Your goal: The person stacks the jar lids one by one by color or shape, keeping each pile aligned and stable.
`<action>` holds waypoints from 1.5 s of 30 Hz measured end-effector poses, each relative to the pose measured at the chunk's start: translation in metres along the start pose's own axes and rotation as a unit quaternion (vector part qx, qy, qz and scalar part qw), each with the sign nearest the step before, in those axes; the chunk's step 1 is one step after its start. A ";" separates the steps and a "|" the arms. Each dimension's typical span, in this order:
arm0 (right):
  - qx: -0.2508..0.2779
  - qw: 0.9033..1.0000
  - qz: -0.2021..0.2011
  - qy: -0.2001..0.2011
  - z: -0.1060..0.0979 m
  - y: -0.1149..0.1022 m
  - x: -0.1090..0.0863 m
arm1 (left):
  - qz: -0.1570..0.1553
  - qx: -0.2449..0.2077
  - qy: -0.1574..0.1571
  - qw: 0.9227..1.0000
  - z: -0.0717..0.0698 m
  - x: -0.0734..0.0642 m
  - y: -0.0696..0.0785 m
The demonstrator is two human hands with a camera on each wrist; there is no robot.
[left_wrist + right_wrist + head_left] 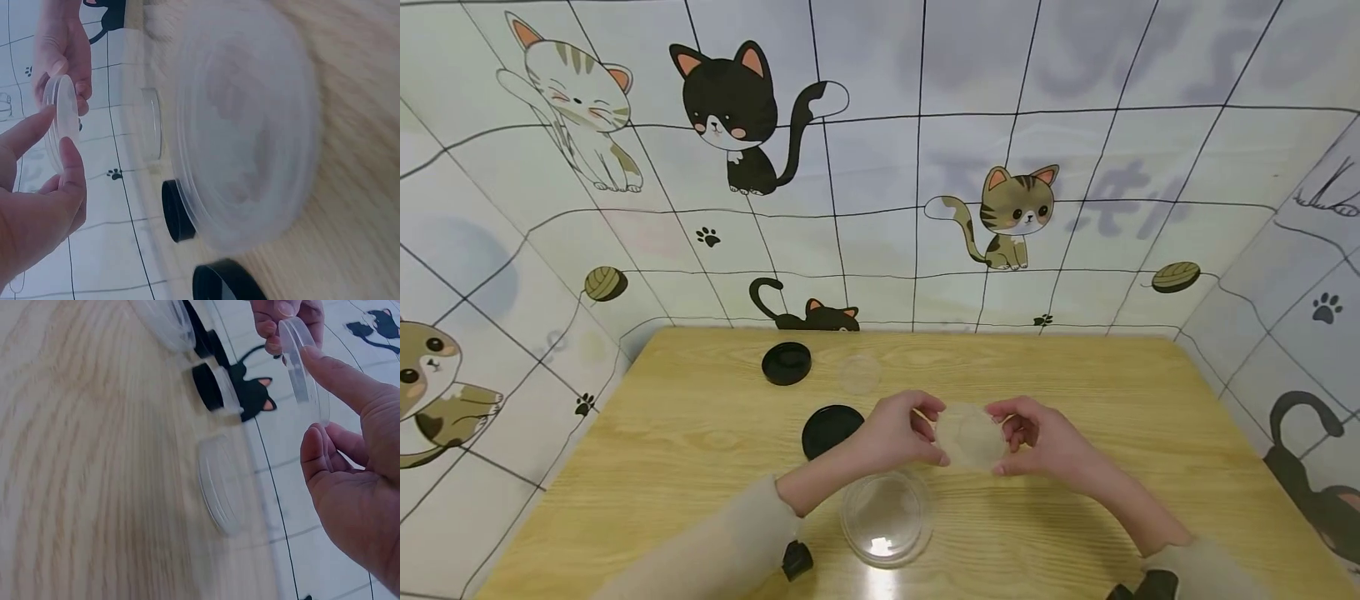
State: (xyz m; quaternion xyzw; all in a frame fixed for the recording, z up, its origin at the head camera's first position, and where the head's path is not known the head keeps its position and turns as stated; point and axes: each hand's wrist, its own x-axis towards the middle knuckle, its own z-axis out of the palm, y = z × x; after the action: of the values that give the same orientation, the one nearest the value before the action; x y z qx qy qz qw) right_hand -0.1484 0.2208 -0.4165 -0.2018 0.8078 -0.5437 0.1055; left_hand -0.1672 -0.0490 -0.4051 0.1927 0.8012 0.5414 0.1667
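A round, translucent plastic lid (972,437) is held up over the table by both hands, one at each side of its edge. My left hand (898,429) pinches the left edge between thumb and fingers. At the opposite edge, my right hand (1045,437) pinches it the same way. Seen from the left wrist, the lid (67,115) stands nearly edge-on, its raised rim showing. Just below the left wrist lies a large clear round plastic piece (886,518) with a wide rim, reflecting a bright light.
A black round lid (832,431) lies beyond the left forearm, partly covered by that hand. Farther back are another black round lid (786,363) and a faint clear disc (860,374). A cat-patterned cloth (880,167) surrounds the wooden table (700,492).
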 end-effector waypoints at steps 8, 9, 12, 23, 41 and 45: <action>0.011 0.999 -0.012 -0.043 0.032 -0.005 0.012 | 0.001 -0.018 -0.004 1.000 -0.023 -0.035 -0.014; 0.012 0.999 -0.013 -0.046 0.035 -0.006 0.013 | -0.002 -0.015 -0.002 1.000 -0.024 -0.039 -0.016; 0.011 0.998 -0.016 -0.055 0.044 -0.007 0.014 | -0.007 0.003 0.010 1.000 -0.026 -0.050 -0.019; -0.012 0.996 -0.023 -0.087 0.077 -0.012 0.022 | -0.014 0.006 0.049 0.999 -0.032 -0.091 -0.032; -0.054 0.990 -0.084 -0.099 0.118 -0.001 0.021 | -0.020 0.006 0.072 0.997 -0.024 -0.122 -0.065; -0.066 0.990 -0.082 -0.097 0.122 0.001 0.021 | -0.015 0.010 0.079 0.997 -0.021 -0.123 -0.066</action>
State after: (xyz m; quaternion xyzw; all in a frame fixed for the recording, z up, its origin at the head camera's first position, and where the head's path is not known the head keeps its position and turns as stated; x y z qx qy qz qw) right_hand -0.1198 0.1103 -0.4634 -0.3258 0.8083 -0.4742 0.1250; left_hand -0.0788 -0.1484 -0.4521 0.1388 0.8199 0.5445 0.1093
